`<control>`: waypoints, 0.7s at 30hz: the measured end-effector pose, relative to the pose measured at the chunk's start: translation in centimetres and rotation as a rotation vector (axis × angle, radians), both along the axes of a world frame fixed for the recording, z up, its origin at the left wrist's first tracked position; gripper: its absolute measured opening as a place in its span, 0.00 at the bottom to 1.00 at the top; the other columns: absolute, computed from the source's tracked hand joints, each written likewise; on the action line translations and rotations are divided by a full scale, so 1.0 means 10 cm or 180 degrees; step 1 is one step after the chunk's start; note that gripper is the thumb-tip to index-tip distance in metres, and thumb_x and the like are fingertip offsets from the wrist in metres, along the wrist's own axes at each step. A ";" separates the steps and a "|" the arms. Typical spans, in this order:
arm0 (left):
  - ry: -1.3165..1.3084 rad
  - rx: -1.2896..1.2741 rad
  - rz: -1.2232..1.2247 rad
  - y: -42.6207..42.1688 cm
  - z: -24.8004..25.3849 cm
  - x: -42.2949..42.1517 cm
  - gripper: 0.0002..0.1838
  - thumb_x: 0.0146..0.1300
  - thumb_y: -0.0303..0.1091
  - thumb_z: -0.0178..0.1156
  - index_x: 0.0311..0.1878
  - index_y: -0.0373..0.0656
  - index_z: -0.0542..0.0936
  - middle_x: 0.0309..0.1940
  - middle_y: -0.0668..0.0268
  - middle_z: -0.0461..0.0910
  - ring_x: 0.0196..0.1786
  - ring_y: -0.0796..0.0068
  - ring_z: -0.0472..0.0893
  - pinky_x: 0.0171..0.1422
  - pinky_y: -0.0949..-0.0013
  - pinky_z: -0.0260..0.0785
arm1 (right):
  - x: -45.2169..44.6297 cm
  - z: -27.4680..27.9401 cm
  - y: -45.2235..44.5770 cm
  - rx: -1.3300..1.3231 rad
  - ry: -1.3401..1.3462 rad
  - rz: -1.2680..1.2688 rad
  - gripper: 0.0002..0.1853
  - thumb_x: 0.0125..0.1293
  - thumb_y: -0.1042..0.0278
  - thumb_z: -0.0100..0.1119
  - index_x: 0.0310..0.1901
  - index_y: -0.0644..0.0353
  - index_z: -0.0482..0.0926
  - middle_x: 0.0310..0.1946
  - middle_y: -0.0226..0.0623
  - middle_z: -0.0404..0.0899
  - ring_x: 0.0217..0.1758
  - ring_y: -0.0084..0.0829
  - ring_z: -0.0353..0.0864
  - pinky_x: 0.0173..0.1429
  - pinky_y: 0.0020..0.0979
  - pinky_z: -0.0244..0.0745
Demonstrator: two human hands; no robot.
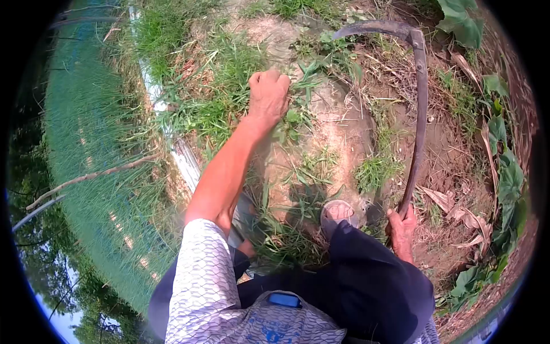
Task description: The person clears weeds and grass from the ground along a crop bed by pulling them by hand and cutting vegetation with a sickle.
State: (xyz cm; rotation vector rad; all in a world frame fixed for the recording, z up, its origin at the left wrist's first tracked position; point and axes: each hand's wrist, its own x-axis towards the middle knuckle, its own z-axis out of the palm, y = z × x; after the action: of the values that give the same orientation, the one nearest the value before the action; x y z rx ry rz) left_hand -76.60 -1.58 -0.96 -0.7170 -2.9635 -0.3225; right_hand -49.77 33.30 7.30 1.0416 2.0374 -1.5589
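Observation:
My right hand (403,232), low on the right beside my knee, is wrapped round the handle end of a sickle (421,109). Its long, dark wooden handle rises from the fist, and the curved metal blade (375,27) points left at the top. My left arm is stretched forward, and my left hand (268,94) is closed in a fist low over the weedy ground. Green grass blades (309,81) stick out beside its knuckles; the fingertips are hidden beneath the hand. More grass (215,114) grows just left of it.
My sandalled foot (339,215) rests on the bare soil between my hands. A pale pipe or pole (184,163) runs along the left, with green netting (97,143) beyond it and a dry stick (94,178) across it. Broad-leaved plants (507,178) and dry leaves (458,215) line the right.

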 end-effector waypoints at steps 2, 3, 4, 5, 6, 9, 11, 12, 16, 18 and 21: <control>-0.0103 0.0038 0.0131 -0.02 0.04 0.01 0.18 0.53 0.38 0.65 0.42 0.39 0.74 0.34 0.57 0.76 0.46 0.52 0.76 0.51 0.51 0.63 | 0.07 0.01 -0.03 -0.0100 -0.0130 -0.0303 0.11 0.60 0.68 0.62 0.39 0.60 0.70 0.21 0.24 0.66 0.17 0.17 0.64 0.19 0.23 0.60; -0.0224 0.0300 0.0526 -0.05 0.07 0.07 0.13 0.59 0.37 0.62 0.38 0.36 0.76 0.28 0.59 0.76 0.35 0.59 0.77 0.46 0.59 0.66 | 0.08 0.01 -0.06 -0.0050 -0.0070 -0.0256 0.11 0.60 0.68 0.62 0.39 0.60 0.70 0.20 0.23 0.66 0.17 0.17 0.63 0.19 0.23 0.59; -0.0233 0.0282 0.0533 -0.10 0.16 0.14 0.13 0.59 0.37 0.62 0.38 0.36 0.76 0.28 0.59 0.76 0.35 0.59 0.77 0.46 0.59 0.66 | 0.08 0.02 -0.11 -0.0067 -0.0081 -0.0250 0.11 0.60 0.68 0.62 0.39 0.60 0.70 0.20 0.23 0.66 0.17 0.17 0.63 0.19 0.23 0.59; -0.0999 0.1121 0.1378 -0.21 0.26 0.20 0.13 0.61 0.39 0.60 0.37 0.35 0.76 0.26 0.61 0.75 0.31 0.65 0.74 0.41 0.61 0.65 | 0.08 0.01 -0.15 -0.0209 -0.0170 -0.0334 0.11 0.60 0.68 0.62 0.39 0.59 0.70 0.20 0.23 0.66 0.16 0.17 0.63 0.19 0.22 0.59; -0.1771 0.1966 0.2230 -0.32 0.33 0.27 0.15 0.64 0.40 0.59 0.35 0.35 0.77 0.23 0.64 0.75 0.28 0.71 0.71 0.36 0.63 0.65 | 0.07 0.01 -0.17 -0.0349 -0.0268 -0.0411 0.11 0.60 0.68 0.62 0.39 0.59 0.71 0.20 0.23 0.66 0.16 0.17 0.62 0.18 0.22 0.58; -0.1957 0.1941 0.1801 -0.68 0.71 0.46 0.15 0.66 0.42 0.54 0.42 0.39 0.79 0.21 0.65 0.75 0.24 0.72 0.67 0.31 0.65 0.62 | 0.01 -0.03 -0.20 -0.0440 -0.0495 -0.0227 0.10 0.60 0.68 0.62 0.39 0.59 0.71 0.21 0.23 0.67 0.18 0.17 0.62 0.22 0.23 0.59; -0.2431 0.0892 0.1223 -0.81 0.85 0.47 0.14 0.61 0.39 0.55 0.44 0.41 0.78 0.21 0.55 0.77 0.22 0.60 0.70 0.32 0.60 0.63 | 0.01 -0.15 -0.10 -0.0276 -0.0412 0.0147 0.10 0.60 0.67 0.62 0.39 0.59 0.72 0.22 0.24 0.68 0.21 0.18 0.63 0.25 0.24 0.61; -0.2514 0.0334 0.0676 -0.84 0.88 0.56 0.12 0.59 0.38 0.55 0.40 0.40 0.76 0.22 0.52 0.77 0.22 0.53 0.72 0.33 0.58 0.64 | 0.04 -0.18 -0.07 -0.0108 -0.0353 0.0512 0.10 0.60 0.67 0.61 0.39 0.60 0.72 0.23 0.25 0.69 0.24 0.19 0.64 0.28 0.26 0.63; -0.3092 -0.1592 -0.0864 -0.63 0.88 0.66 0.10 0.56 0.37 0.57 0.36 0.42 0.70 0.26 0.50 0.76 0.34 0.50 0.78 0.46 0.49 0.67 | -0.03 -0.13 -0.09 0.0195 -0.0266 0.1105 0.12 0.61 0.65 0.61 0.41 0.62 0.74 0.26 0.28 0.70 0.30 0.22 0.65 0.34 0.29 0.66; -0.2619 -0.1266 -0.0367 -0.58 0.81 0.69 0.11 0.55 0.34 0.58 0.39 0.42 0.71 0.34 0.50 0.76 0.38 0.51 0.78 0.47 0.51 0.68 | -0.13 -0.06 -0.17 -0.0123 -0.0514 0.1182 0.14 0.63 0.63 0.61 0.43 0.63 0.74 0.28 0.30 0.71 0.32 0.23 0.67 0.38 0.30 0.67; -0.1489 -0.0836 0.0053 -0.53 0.65 0.60 0.16 0.54 0.30 0.59 0.46 0.42 0.72 0.48 0.50 0.74 0.46 0.52 0.77 0.51 0.53 0.68 | -0.13 -0.28 -0.34 -0.0432 -0.0292 0.0869 0.14 0.65 0.61 0.59 0.44 0.63 0.73 0.29 0.30 0.70 0.34 0.23 0.66 0.39 0.29 0.67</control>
State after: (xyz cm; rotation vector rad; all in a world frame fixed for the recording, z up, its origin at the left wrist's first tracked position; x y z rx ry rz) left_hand -70.61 -6.83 5.55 -0.7258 -3.5016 -0.1088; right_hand -51.05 29.90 4.48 0.7359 1.8917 -1.4564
